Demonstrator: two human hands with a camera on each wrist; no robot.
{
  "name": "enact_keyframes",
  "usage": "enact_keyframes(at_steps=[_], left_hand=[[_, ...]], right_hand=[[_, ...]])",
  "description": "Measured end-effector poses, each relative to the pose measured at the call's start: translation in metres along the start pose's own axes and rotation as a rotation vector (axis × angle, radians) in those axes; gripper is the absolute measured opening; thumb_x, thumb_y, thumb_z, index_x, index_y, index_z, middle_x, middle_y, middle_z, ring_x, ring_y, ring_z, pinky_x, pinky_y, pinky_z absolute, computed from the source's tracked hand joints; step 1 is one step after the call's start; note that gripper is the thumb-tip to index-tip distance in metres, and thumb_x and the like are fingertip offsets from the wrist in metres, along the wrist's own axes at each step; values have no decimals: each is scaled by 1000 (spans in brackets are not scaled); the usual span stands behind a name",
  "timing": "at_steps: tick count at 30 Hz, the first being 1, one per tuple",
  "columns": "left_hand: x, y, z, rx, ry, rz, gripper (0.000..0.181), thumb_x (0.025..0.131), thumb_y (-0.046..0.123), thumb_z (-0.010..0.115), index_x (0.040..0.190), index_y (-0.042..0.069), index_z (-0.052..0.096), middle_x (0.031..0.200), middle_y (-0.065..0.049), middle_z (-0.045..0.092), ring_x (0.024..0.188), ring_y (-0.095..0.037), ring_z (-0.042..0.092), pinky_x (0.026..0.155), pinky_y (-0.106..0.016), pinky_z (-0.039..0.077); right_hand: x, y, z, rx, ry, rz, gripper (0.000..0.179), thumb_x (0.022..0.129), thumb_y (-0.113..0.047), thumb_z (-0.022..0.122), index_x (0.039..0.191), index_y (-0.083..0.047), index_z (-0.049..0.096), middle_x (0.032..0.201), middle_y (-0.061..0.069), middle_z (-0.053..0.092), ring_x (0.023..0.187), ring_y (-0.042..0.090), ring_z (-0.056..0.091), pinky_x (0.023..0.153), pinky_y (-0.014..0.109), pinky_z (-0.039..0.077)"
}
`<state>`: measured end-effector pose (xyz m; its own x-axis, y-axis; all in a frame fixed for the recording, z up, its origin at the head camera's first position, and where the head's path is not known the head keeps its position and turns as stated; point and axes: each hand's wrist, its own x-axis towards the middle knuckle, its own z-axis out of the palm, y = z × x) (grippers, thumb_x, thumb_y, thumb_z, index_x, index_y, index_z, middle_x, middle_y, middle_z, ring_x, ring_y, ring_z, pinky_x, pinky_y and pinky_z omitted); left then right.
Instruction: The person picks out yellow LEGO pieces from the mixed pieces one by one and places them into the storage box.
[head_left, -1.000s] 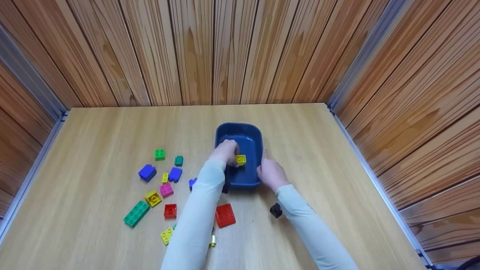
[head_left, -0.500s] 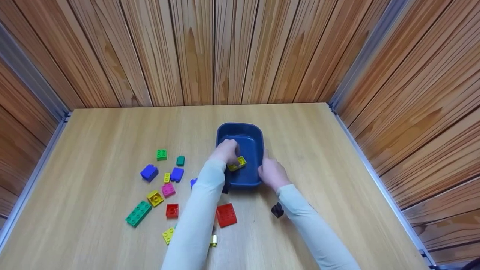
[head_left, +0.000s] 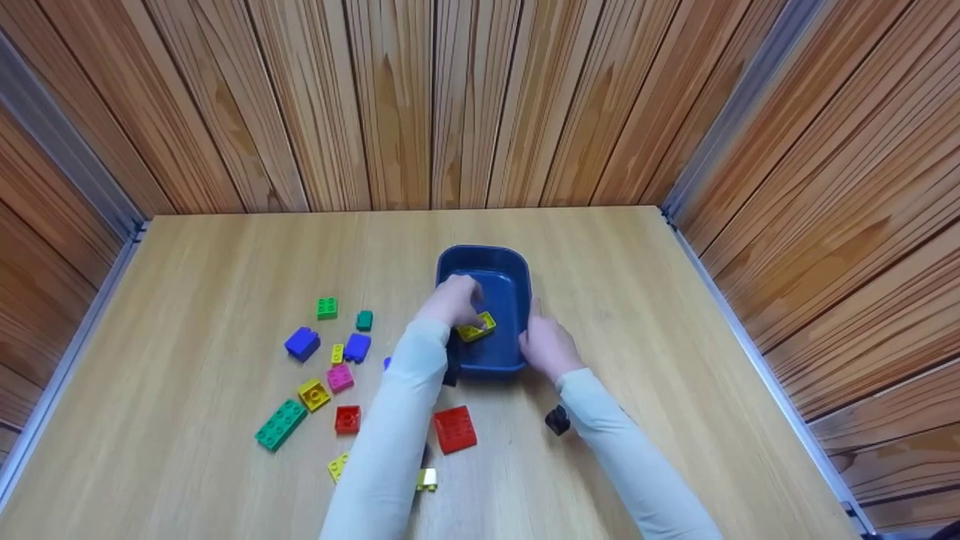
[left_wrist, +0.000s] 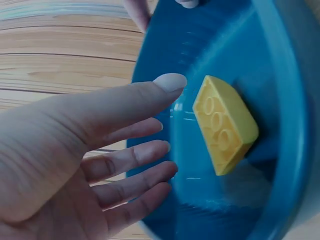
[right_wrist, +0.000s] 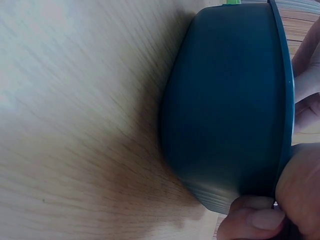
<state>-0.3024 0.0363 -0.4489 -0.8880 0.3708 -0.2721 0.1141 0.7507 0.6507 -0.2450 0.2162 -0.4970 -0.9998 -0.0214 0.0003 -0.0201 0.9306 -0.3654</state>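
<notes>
A deep blue plastic tub point(head_left: 501, 283) stands on the table, with a yellow toy building brick point(left_wrist: 227, 125) lying tilted on its side inside. Over the tub's left side is my left hand point(head_left: 450, 301). In the left wrist view its thumb and fingers point(left_wrist: 135, 157) are spread and relaxed, with a gap between them and the brick, whose hollow underside faces the hand. My right hand point(head_left: 550, 346) holds the tub at its right side. The right wrist view shows thumb and finger point(right_wrist: 305, 187) pinching the tub's rim.
Left of the tub lie several loose bricks, among them a long green brick point(head_left: 280, 425), a pink brick point(head_left: 340, 377) and a blue brick point(head_left: 302, 343). A large red brick point(head_left: 454, 430) lies in front of the tub. Wood-panelled walls point(head_left: 397, 105) border the table.
My left hand has let go of the yellow brick, which has turned and now lies in the tub. The left fingers have opened slightly away from it. My right hand stays on the rim.
</notes>
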Motion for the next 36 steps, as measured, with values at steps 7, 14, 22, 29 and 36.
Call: enact_keyframes(at_steps=[7,14,22,29,36], left_hand=[[-13,-1,-10,-22,28,28,46,80,18,79,122,9,61,122,-8,58,99,-22,57,90,-37,50],[-24,-9,-18,2,39,61,48,81,18,78,124,7,60,123,-10,58,106,-23,56,91,-39,49],[-45,-23,-25,-18,82,12,52,80,19,79,128,11,59,123,-8,58,106,-23,54,92,-38,49],[-62,-38,-31,3,98,2,50,80,24,79,124,10,61,120,-11,58,103,-26,55,90,-40,49],[-80,-51,-33,4,119,1,49,81,24,78,124,9,61,118,-12,58,102,-27,56,86,-40,51]], right_hand=[[0,1,1,21,-2,10,64,92,-8,54,145,10,24,72,13,60,60,24,59,57,39,51],[1,0,1,27,-20,21,66,92,-9,54,146,10,21,69,10,57,59,23,57,56,37,50],[0,0,0,-3,-14,21,64,91,-10,52,145,11,24,71,14,59,60,25,57,55,39,49],[0,-1,2,13,-32,31,65,92,-10,52,146,11,21,66,9,55,58,23,56,53,35,48],[1,2,0,44,-48,35,66,93,-10,51,147,9,18,69,10,57,59,22,57,54,34,49]])
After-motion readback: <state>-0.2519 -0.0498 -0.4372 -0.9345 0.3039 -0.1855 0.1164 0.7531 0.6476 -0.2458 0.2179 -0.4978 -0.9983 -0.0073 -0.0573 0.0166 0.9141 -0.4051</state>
